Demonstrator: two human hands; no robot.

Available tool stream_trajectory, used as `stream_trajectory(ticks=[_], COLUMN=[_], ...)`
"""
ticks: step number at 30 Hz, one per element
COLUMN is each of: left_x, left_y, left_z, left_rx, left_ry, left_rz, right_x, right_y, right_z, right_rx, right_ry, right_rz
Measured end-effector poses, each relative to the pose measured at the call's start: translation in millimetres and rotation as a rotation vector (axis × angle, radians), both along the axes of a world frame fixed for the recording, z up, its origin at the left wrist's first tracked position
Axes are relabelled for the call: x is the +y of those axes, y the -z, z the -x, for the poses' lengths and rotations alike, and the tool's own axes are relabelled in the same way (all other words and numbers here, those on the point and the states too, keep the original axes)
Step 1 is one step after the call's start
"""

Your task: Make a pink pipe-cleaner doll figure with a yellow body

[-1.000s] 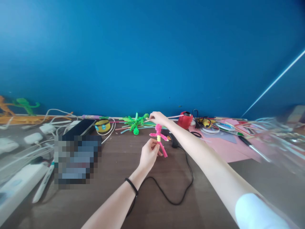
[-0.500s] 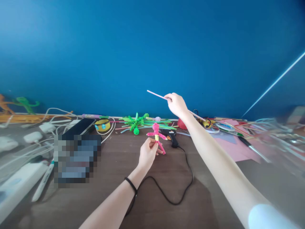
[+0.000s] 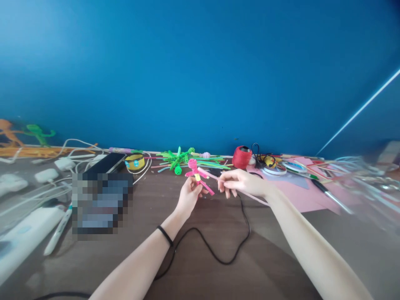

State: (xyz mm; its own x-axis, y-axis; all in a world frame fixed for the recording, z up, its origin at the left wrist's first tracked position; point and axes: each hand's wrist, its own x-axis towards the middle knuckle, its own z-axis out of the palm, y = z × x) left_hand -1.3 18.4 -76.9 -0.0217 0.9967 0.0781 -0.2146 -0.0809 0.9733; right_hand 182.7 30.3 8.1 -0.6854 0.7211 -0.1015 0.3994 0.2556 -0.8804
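Observation:
Pinched in my left hand [image 3: 187, 196] is a small pink figure [image 3: 193, 165] of fuzzy stems, with a yellow band at its middle. My right hand [image 3: 240, 182] is closed on a long pale pink stem [image 3: 253, 198]. The stem's front end lies at the figure's upper body; whether they touch I cannot tell. Behind the hands lies a pile of green and coloured stems [image 3: 178, 160]. A dark tool, mostly hidden by my right hand, sits just beyond.
At the left are a phone [image 3: 104, 164], a pixelated dark device [image 3: 104, 204], white chargers [image 3: 46, 176] and a power strip [image 3: 29, 237]. A black cable [image 3: 218, 260] curves in front. Red yarn [image 3: 241, 157], pink paper [image 3: 303, 198] and a screwdriver-like tool [image 3: 333, 196] stand or lie right.
My right hand has come down from in front of the wall towards the pink figure, still holding the pale stem. The figure, in my left hand, has moved slightly left and tilted.

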Motion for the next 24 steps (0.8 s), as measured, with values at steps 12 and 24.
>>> stream_trajectory(ticks=[12,24], left_x=[4.3,3.8], left_y=[-5.6,-11.0], left_z=[0.1,-0.6], left_rx=[-0.18,-0.089], left_ry=[0.176,0.097], left_rz=[0.052,0.055], right_x=[1.5,13.8], right_y=[3.2,6.5], right_z=[-9.5,-12.6], right_rx=[-0.239,-0.28], right_ry=[0.016,-0.039], right_rz=[-0.062,-0.234])
